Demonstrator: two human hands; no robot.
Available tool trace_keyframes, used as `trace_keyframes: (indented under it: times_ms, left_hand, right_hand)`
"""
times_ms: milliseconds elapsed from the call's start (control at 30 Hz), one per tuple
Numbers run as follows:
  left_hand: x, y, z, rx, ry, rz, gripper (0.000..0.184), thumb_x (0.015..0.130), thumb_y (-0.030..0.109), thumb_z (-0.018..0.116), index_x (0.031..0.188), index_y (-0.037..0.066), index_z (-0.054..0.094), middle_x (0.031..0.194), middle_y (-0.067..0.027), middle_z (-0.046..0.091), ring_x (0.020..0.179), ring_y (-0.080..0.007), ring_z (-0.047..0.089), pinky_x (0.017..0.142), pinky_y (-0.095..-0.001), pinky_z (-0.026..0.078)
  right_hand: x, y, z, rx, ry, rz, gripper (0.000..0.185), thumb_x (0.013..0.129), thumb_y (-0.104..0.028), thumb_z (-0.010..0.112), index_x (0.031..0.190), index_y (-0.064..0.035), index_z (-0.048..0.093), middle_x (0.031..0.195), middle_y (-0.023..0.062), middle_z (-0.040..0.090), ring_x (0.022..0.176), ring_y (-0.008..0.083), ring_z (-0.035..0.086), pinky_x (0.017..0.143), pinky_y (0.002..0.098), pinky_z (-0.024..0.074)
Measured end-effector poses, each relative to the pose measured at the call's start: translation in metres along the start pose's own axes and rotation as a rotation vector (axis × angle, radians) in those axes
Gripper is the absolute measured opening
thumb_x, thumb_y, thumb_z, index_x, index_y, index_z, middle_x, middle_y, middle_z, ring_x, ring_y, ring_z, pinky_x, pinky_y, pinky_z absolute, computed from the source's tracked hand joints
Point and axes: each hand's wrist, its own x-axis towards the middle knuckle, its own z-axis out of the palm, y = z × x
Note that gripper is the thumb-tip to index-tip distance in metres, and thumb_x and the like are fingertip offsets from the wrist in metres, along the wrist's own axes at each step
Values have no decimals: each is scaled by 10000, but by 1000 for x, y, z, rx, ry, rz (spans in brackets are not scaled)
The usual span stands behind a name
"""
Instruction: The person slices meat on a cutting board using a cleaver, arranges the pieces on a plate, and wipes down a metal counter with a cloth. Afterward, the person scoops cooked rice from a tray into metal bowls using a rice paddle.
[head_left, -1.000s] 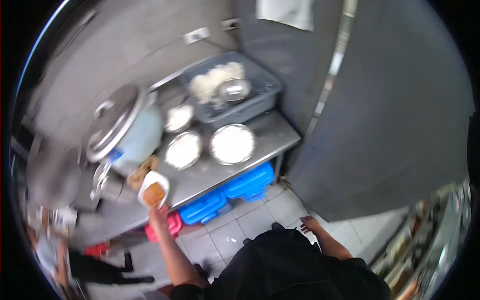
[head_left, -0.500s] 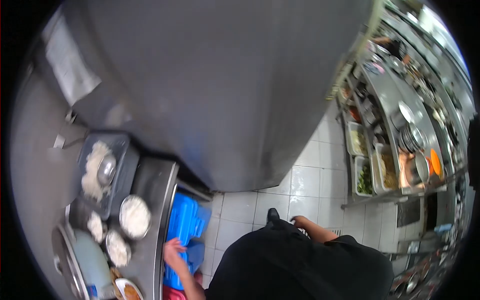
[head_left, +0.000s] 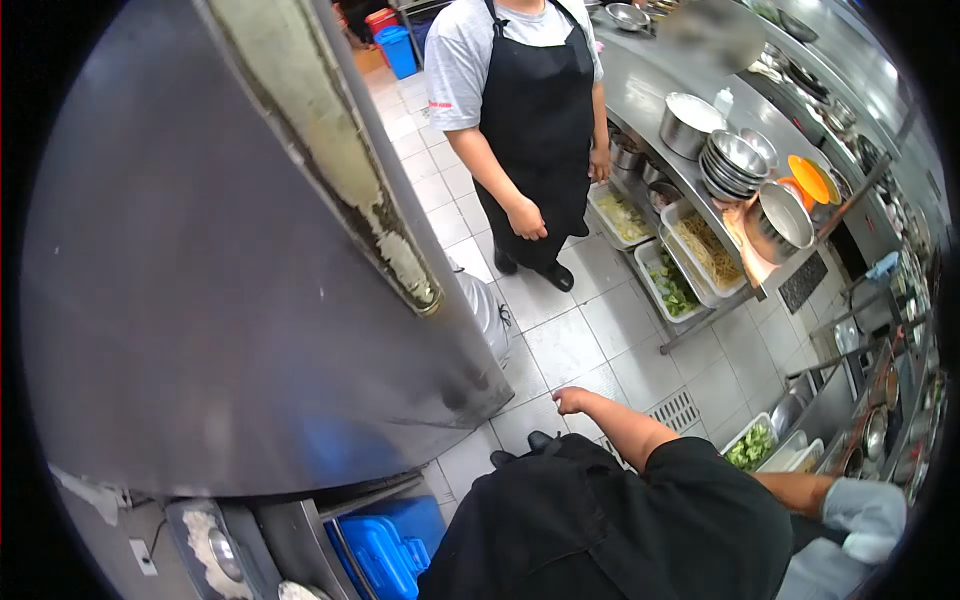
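Observation:
My right hand [head_left: 571, 400] reaches out in front of my dark-clothed body, above the tiled floor. Its fingers are loosely curled together, and nothing shows in them. It touches nothing; the grey metal cabinet [head_left: 250, 300] is to its left and the floor drain grate [head_left: 675, 411] to its right. My left hand is out of the picture. At the lower left, a blue lidded bin [head_left: 375, 555] sits beside a metal counter and a grey tub [head_left: 180, 530] holding rice and a metal bowl.
A co-worker in a black apron [head_left: 540, 120] stands ahead in the aisle. To the right, a steel table carries stacked bowls [head_left: 735, 165] and a pot [head_left: 782, 220], with food trays [head_left: 705, 255] below. Another person's grey sleeve [head_left: 865, 515] is close at lower right.
My view has swung to the right, away from the rice counter. My left hand has left the picture. The co-worker in the apron and another person's grey sleeve have come into view.

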Motion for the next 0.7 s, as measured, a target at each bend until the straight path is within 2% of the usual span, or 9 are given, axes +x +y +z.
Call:
trace_keyframes:
  times_ms: [33,133,233,367,433,500,567,600,700]
  left_hand:
    - [7,-1,-5,9,-9,3,340,993,313,551,1110,13,659,873,-96,678,716,-186,652,670,-317,528]
    - [31,-4,-26,35,-29,25,339,992,314,551,1107,15,661,877,-97,680,724,-189,654,676,-320,528]
    - [58,4,-49,64,-60,58,337,990,314,551,1105,17,662,881,-98,681,733,-191,655,682,-323,528]
    - [91,20,-77,116,-106,109,335,988,315,551,1101,20,663,887,-99,683,744,-195,657,690,-327,529]
    - [107,27,-87,149,-133,136,334,987,315,551,1099,21,664,889,-99,684,750,-196,657,694,-329,529]
    - [119,33,-93,176,-165,159,333,986,315,551,1098,23,665,892,-100,686,755,-198,658,698,-330,530]
    - [130,40,-100,201,-188,179,333,985,316,551,1096,24,666,895,-101,687,761,-199,659,702,-332,530]
    - [135,43,-104,211,-198,189,332,985,316,551,1095,25,666,896,-101,687,764,-200,659,704,-333,530]
    - [143,47,-110,231,-223,205,331,983,316,551,1093,27,667,900,-102,689,772,-203,661,710,-336,530]
  right_hand:
    - [2,4,0,-62,-10,43,661,702,-194,648,1353,-108,566,1105,200,691,975,322,686,806,423,569]
    - [-12,5,3,129,-217,279,564,798,-237,646,1342,-105,571,1076,164,699,763,268,719,582,435,589]
    - [-17,6,23,357,-210,406,403,848,-216,612,1226,-79,628,1036,154,703,810,266,723,617,443,591]
    - [27,7,50,270,-344,342,313,868,-216,589,1128,-57,660,1007,153,699,816,266,723,624,452,591]
    - [9,-29,31,346,-167,383,278,879,-220,566,1062,-42,674,972,157,697,804,261,721,627,455,594]
    - [4,-54,26,391,-144,381,267,882,-226,550,1039,-45,670,925,159,693,790,267,719,624,453,594]
    - [12,-68,33,453,-79,342,233,891,-230,545,997,-62,666,827,144,676,735,267,711,572,450,580]
    - [12,-74,35,443,-105,308,222,893,-226,538,1005,-89,672,730,133,664,629,276,686,503,447,549]
    - [17,-89,45,406,-113,328,216,886,-215,531,970,-108,699,644,129,649,539,269,647,462,435,519]
